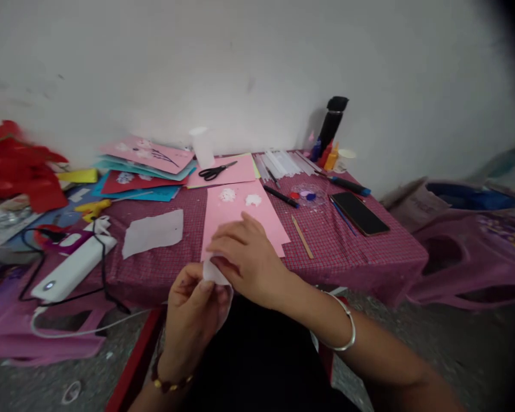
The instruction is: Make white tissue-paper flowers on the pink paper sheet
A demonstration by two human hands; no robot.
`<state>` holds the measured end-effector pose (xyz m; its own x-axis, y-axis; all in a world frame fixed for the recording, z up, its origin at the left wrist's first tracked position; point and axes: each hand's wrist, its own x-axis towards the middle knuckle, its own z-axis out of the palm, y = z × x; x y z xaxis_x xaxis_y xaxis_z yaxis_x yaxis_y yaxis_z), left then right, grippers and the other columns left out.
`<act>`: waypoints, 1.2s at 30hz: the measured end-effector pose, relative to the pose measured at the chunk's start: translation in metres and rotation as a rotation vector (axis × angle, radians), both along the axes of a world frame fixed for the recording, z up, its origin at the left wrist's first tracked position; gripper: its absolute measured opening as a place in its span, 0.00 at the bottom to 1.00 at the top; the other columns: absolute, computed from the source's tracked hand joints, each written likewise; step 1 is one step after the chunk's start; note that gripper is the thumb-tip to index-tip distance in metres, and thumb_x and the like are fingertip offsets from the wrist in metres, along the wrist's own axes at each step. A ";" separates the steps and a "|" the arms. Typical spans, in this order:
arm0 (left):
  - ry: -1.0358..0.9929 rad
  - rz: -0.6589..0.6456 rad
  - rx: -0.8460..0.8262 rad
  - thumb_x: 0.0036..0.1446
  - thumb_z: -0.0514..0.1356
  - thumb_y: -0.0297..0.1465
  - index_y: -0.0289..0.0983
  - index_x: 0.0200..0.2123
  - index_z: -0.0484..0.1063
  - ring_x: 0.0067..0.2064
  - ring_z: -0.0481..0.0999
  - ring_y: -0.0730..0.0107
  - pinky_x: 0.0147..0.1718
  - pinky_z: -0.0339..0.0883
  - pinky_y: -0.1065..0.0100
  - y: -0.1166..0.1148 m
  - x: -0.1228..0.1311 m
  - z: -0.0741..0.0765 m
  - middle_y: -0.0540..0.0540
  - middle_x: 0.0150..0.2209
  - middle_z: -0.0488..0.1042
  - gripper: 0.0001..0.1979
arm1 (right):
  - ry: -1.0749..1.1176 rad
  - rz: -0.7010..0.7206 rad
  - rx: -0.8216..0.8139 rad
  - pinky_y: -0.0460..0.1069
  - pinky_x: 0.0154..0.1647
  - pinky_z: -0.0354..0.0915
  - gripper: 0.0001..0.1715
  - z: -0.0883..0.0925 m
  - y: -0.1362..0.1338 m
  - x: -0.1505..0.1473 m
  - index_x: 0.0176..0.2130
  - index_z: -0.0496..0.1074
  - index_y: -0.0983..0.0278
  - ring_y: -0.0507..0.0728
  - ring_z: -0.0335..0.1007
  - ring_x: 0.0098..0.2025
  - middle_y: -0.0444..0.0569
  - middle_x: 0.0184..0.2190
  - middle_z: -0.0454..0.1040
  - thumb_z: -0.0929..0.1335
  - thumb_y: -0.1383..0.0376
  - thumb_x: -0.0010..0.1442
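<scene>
My left hand (195, 306) grips a small folded piece of white tissue paper (213, 273) between thumb and fingers, low in front of the table edge. My right hand (251, 257) curves over the top of that piece, fingers bent and a little blurred, its thumb side against the paper; its exact grip is partly hidden. Just beyond lies a pink card (264, 220) bearing two white flower-like dabs (253, 200). To the left, a flat white tissue sheet (153, 233) rests on the checked tablecloth (193, 229).
Black scissors (214, 171) lie on pink paper behind. Decorated cards (150, 155) are stacked left, near a white power strip (75, 266) with cables. A wooden stick (302, 237), a paint palette (306, 195), a phone (359, 213) and a black bottle (331, 123) stand or lie right.
</scene>
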<state>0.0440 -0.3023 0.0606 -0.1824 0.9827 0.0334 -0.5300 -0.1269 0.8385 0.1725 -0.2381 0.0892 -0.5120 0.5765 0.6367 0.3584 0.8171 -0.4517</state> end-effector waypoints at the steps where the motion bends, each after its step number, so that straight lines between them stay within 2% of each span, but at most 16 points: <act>1: 0.003 0.012 0.032 0.45 0.69 0.33 0.38 0.25 0.69 0.22 0.69 0.80 0.22 0.64 0.79 0.005 -0.003 -0.001 0.55 0.21 0.70 0.10 | 0.052 -0.044 0.016 0.60 0.60 0.50 0.12 0.000 0.001 -0.004 0.45 0.70 0.60 0.58 0.64 0.52 0.50 0.48 0.71 0.65 0.69 0.60; 2: 0.006 0.022 0.049 0.45 0.69 0.33 0.38 0.25 0.69 0.22 0.69 0.79 0.23 0.65 0.77 0.011 -0.005 -0.003 0.55 0.21 0.70 0.11 | 0.119 -0.097 0.009 0.61 0.59 0.52 0.14 -0.002 0.001 -0.005 0.47 0.69 0.59 0.59 0.62 0.54 0.51 0.50 0.69 0.65 0.69 0.60; 4: 0.019 0.031 0.039 0.45 0.69 0.32 0.38 0.26 0.68 0.22 0.69 0.79 0.23 0.65 0.76 0.023 -0.006 -0.011 0.55 0.20 0.69 0.11 | 0.261 -0.165 -0.092 0.58 0.53 0.60 0.13 -0.013 -0.002 -0.003 0.45 0.69 0.60 0.58 0.65 0.51 0.52 0.46 0.69 0.65 0.71 0.59; 7: 0.072 -0.021 0.002 0.48 0.67 0.31 0.37 0.26 0.69 0.23 0.69 0.77 0.25 0.65 0.74 0.036 -0.001 -0.025 0.54 0.20 0.70 0.08 | 0.364 -0.094 -0.382 0.50 0.39 0.67 0.08 -0.035 -0.007 0.007 0.38 0.69 0.62 0.53 0.69 0.37 0.47 0.34 0.71 0.64 0.72 0.58; 9: 0.124 -0.057 0.009 0.51 0.65 0.30 0.36 0.27 0.71 0.24 0.70 0.77 0.27 0.65 0.74 0.039 0.003 -0.033 0.53 0.22 0.71 0.06 | 0.356 -0.030 -0.531 0.48 0.35 0.67 0.07 -0.047 -0.009 0.012 0.36 0.70 0.62 0.52 0.70 0.33 0.45 0.32 0.71 0.64 0.71 0.57; 11: 0.190 -0.069 0.013 0.54 0.62 0.30 0.35 0.29 0.72 0.26 0.71 0.76 0.29 0.66 0.73 0.041 0.007 -0.039 0.52 0.23 0.72 0.04 | 0.362 -0.032 -0.590 0.47 0.35 0.68 0.07 -0.053 -0.009 0.014 0.37 0.70 0.63 0.51 0.70 0.33 0.45 0.31 0.73 0.65 0.71 0.57; 15: 0.382 -0.060 0.019 0.56 0.60 0.30 0.36 0.30 0.73 0.27 0.72 0.74 0.29 0.67 0.72 0.042 0.008 -0.040 0.52 0.24 0.73 0.04 | 0.365 -0.101 -0.587 0.46 0.34 0.68 0.09 -0.057 -0.005 0.016 0.38 0.72 0.64 0.51 0.71 0.32 0.46 0.31 0.75 0.66 0.71 0.56; 20: 0.664 -0.056 0.042 0.56 0.59 0.29 0.36 0.28 0.71 0.25 0.70 0.75 0.27 0.65 0.73 0.048 0.009 -0.028 0.53 0.21 0.70 0.05 | 0.251 -0.156 -0.496 0.45 0.32 0.65 0.08 -0.053 0.000 0.022 0.37 0.73 0.63 0.50 0.70 0.29 0.44 0.29 0.76 0.65 0.71 0.57; 26: 0.883 -0.030 0.088 0.55 0.58 0.28 0.36 0.27 0.72 0.24 0.70 0.75 0.25 0.64 0.74 0.053 0.011 -0.018 0.52 0.23 0.71 0.05 | 0.068 -0.270 -0.343 0.45 0.29 0.61 0.09 -0.052 0.006 0.026 0.35 0.74 0.64 0.50 0.69 0.26 0.44 0.25 0.75 0.64 0.70 0.58; 31: 0.849 -0.051 0.100 0.55 0.57 0.29 0.36 0.27 0.72 0.25 0.71 0.74 0.25 0.65 0.73 0.053 0.012 -0.017 0.51 0.23 0.72 0.06 | 0.098 -0.314 -0.377 0.44 0.26 0.59 0.08 -0.053 0.010 0.024 0.30 0.73 0.64 0.49 0.66 0.24 0.43 0.22 0.72 0.64 0.70 0.57; 36: 0.770 -0.052 0.072 0.50 0.60 0.28 0.36 0.28 0.70 0.25 0.71 0.74 0.25 0.66 0.73 0.054 0.012 -0.016 0.52 0.24 0.72 0.01 | 0.100 -0.298 -0.377 0.43 0.25 0.58 0.07 -0.053 0.008 0.023 0.29 0.71 0.63 0.49 0.65 0.23 0.41 0.21 0.71 0.64 0.71 0.55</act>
<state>0.0561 -0.2480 0.0450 -0.0361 0.9800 0.1959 0.1919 -0.1856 0.9637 0.1958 -0.2298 0.0361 -0.2365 0.8885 0.3932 0.4920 0.4585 -0.7401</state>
